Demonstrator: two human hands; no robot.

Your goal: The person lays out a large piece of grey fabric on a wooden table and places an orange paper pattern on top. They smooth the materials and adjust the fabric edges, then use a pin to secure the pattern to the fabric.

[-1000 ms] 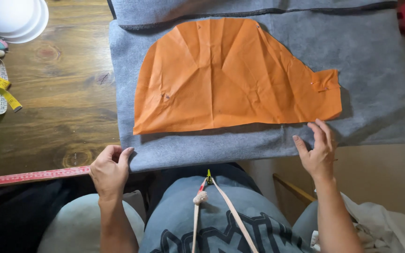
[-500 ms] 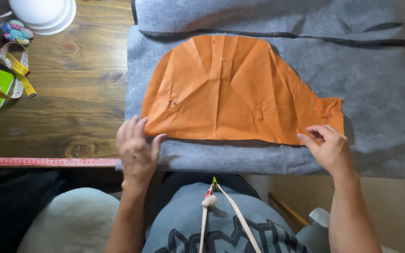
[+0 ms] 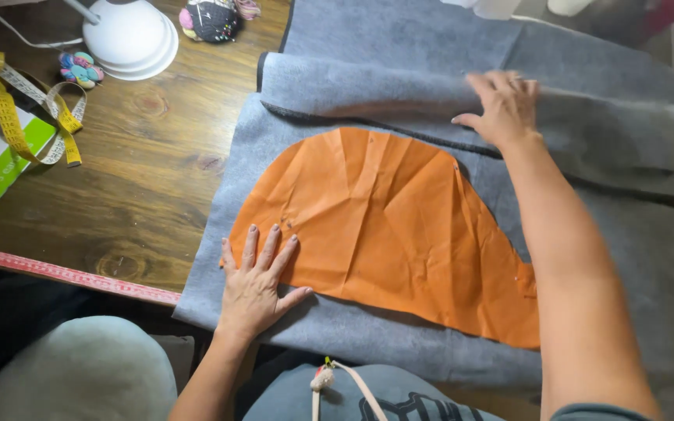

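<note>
My left hand (image 3: 257,282) lies flat, fingers spread wide. My right arm stretches far ahead, right hand (image 3: 502,105) open, palm down.

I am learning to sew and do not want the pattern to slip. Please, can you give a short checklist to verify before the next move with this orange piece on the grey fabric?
1. Left hand presses flat on the orange pattern piece, at its lower left corner: ok.
2. Pattern lies fully on the grey felt, no edge past it: ok.
3. Pattern is smooth: not ok, creases show.
4. Right hand rests on the folded-over felt layer above the pattern: ok.
5. Pattern is pinned to the felt: cannot tell.
6. Yellow tape measure is clear of the fabric: ok.
</note>
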